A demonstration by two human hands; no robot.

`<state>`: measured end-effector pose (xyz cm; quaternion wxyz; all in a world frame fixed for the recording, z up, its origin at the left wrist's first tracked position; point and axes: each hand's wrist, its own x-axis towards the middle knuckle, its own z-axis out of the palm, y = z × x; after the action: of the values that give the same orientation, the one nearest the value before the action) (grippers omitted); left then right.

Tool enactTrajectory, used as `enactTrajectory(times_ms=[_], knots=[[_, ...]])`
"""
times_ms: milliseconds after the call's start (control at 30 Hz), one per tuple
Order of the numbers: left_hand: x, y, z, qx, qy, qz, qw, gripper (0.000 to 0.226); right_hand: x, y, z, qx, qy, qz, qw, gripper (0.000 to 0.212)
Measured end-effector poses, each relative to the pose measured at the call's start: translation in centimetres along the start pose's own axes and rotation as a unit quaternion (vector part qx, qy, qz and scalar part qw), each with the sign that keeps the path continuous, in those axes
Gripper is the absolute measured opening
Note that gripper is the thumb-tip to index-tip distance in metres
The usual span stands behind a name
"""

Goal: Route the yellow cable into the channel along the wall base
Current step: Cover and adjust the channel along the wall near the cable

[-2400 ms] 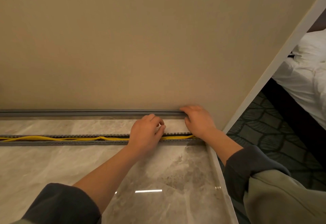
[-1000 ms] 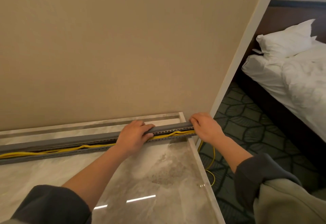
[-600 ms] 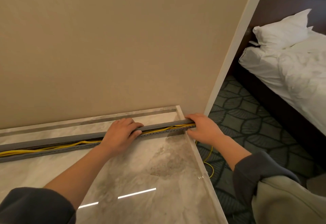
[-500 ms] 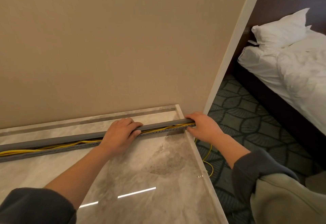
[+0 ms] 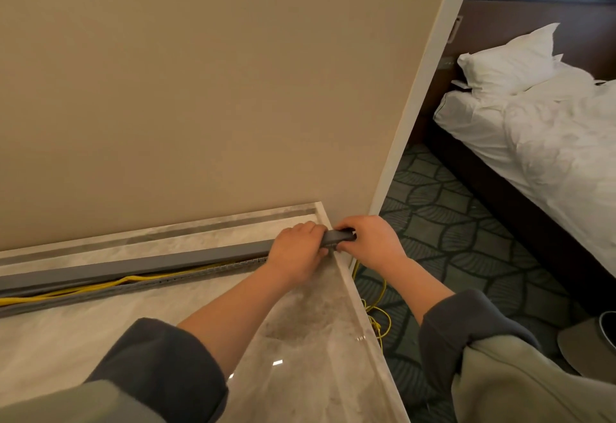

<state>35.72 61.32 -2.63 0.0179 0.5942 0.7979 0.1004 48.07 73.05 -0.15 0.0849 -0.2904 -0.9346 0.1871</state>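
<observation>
Gripping: our right hand [image 5: 370,242] curls round the very end of the grey cover [image 5: 150,263]. Our left hand [image 5: 295,254] sits just beside it, fingers curled over the same strip. Both hands are closed on the cover, and neither holds the cable.
Change: half a second ago our left hand gripped the cover further left. It has now slid to the right end, almost touching the right hand, and the cover lies lower over the channel [image 5: 186,276] there.
Meaning: we judge that the right end is being pressed shut, while further left the cover is not yet seated.
Cable: the yellow cable [image 5: 20,299] lies inside the channel, showing beneath the raised cover on the left.
Axis: channel, cover and cable run left to right, parallel to the wall [image 5: 200,89] base, and end at the corner of the marble ledge [image 5: 300,339].
Loose end: past that corner the cable drops to the carpet [image 5: 450,229] in slack loops.
</observation>
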Motion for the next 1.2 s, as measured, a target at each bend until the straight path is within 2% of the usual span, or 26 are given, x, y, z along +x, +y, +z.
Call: enactTrajectory(times_ms=[167,500,600,733,833,933,1067,1200], knots=[[0.5,0.1,1.4,0.004,0.024,-0.001,1.0,0.034,-0.1,1.0,0.2,0.044,-0.006,-0.02,0.999,0.028],[0.8,0.2,0.8,0.005,0.012,-0.029,0.999,0.031,1.6,2.1,-0.9,0.098,-0.121,-0.016,0.988,0.04],[0.8,0.6,0.9,0.021,0.011,-0.036,0.999,0.03,1.7,2.3,-0.8,0.074,-0.115,-0.016,0.99,0.046],[0.9,1.2,1.3,0.049,0.011,-0.023,0.998,0.034,1.3,2.5,0.0,0.144,-0.105,0.046,0.983,0.068],[1.0,1.3,1.3,0.06,0.007,-0.01,0.998,0.038,1.3,2.6,0.4,0.164,-0.093,0.055,0.981,0.073],[1.0,1.4,1.2,0.056,0.013,-0.012,0.998,0.039,1.2,2.6,0.4,0.168,-0.084,0.045,0.981,0.067],[1.2,1.7,1.4,0.037,0.018,-0.046,0.998,0.039,1.6,2.9,-0.1,0.084,-0.101,-0.015,0.991,0.044],[1.2,2.1,1.7,0.046,0.036,-0.058,0.997,0.037,1.6,2.9,-0.5,0.041,-0.126,-0.054,0.99,0.044]])
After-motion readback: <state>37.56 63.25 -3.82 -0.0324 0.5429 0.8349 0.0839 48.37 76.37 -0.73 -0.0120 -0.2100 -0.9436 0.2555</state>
